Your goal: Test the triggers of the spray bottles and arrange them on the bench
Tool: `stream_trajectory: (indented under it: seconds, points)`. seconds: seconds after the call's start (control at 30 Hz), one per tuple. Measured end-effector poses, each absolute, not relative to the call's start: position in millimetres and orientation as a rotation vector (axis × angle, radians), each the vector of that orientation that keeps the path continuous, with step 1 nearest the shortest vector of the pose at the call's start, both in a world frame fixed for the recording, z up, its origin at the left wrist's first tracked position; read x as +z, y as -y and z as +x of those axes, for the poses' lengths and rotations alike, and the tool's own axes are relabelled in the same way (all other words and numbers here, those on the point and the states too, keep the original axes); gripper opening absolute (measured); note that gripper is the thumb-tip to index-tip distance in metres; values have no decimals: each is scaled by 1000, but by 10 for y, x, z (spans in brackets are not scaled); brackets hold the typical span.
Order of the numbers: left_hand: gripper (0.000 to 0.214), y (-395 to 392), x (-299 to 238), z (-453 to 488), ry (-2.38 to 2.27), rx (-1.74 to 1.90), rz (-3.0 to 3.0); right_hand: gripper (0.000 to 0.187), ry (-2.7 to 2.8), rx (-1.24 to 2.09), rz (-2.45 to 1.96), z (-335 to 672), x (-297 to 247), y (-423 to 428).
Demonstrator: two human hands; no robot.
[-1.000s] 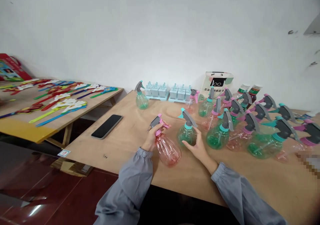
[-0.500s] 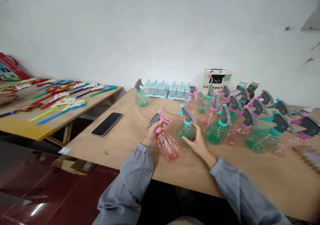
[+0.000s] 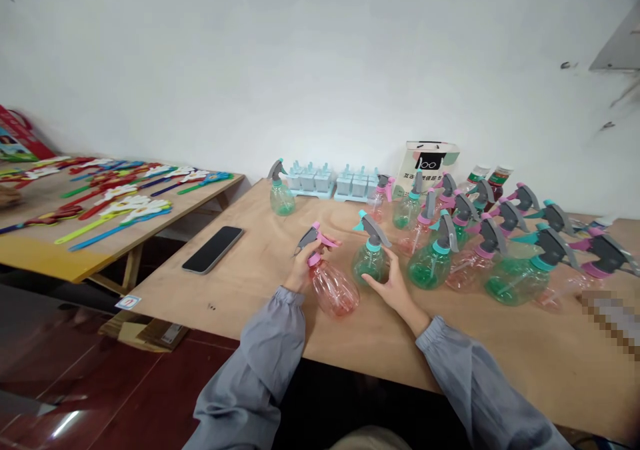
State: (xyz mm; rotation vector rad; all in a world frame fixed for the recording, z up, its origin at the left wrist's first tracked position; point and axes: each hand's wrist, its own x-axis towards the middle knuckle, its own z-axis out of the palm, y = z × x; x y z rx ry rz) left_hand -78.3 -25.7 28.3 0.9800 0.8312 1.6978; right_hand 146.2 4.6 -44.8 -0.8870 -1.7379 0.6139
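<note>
My left hand point(image 3: 301, 267) is wrapped round the neck of a pink spray bottle point(image 3: 334, 290), just under its grey and pink trigger head. That bottle leans, its base to the lower right. Beside it stands an upright green spray bottle point(image 3: 367, 263) with a grey and turquoise head. My right hand point(image 3: 394, 283) grips this one from the right, thumb in front and fingers partly hidden behind. Another green spray bottle point(image 3: 429, 268) is just right of that hand.
Several more spray bottles crowd the table's right side. Pale blue ice-pop moulds point(image 3: 310, 182) and a printed paper bag point(image 3: 425, 167) line the wall. A phone point(image 3: 213, 249) lies left. Flower-shaped hand clappers cover the other table point(image 3: 75, 263), where another person's hand point(image 3: 9, 197) shows.
The camera view has shifted slightly. Both hands keep the same hold on the pink and green spray bottles, with hardly any movement.
</note>
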Motion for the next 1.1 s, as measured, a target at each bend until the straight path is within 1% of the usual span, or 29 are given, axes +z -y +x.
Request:
stream_trajectory:
  seconds: [0.17, 0.33, 0.47, 0.6, 0.8, 0.97, 1.1]
  points:
    - [27, 215, 231, -791, -859, 1789, 881, 77, 1728, 591, -914, 1460, -468, -52]
    - [23, 216, 346, -951, -927, 1841, 986, 79, 1728, 612, -888, 1457, -499, -72]
    - [19, 203, 587, -1381, -1205, 1790, 1207, 79, 1724, 602, -891, 1456, -509, -78]
    - [33, 29, 719, -1951, -1457, 1828, 1299, 78, 1717, 610, -917, 1455, -521, -80]
    - [43, -251, 661, -2440, -1608, 1874, 1287, 78, 1720, 642, -933, 1463, -528, -78]
    - [37, -455, 600, -2593, -1658, 2013, 1302, 78, 1719, 639, -939, 1464, -534, -74]
    - [36, -680, 521, -2687, -1695, 2049, 1339, 79, 1716, 628, -956, 1460, -540, -66]
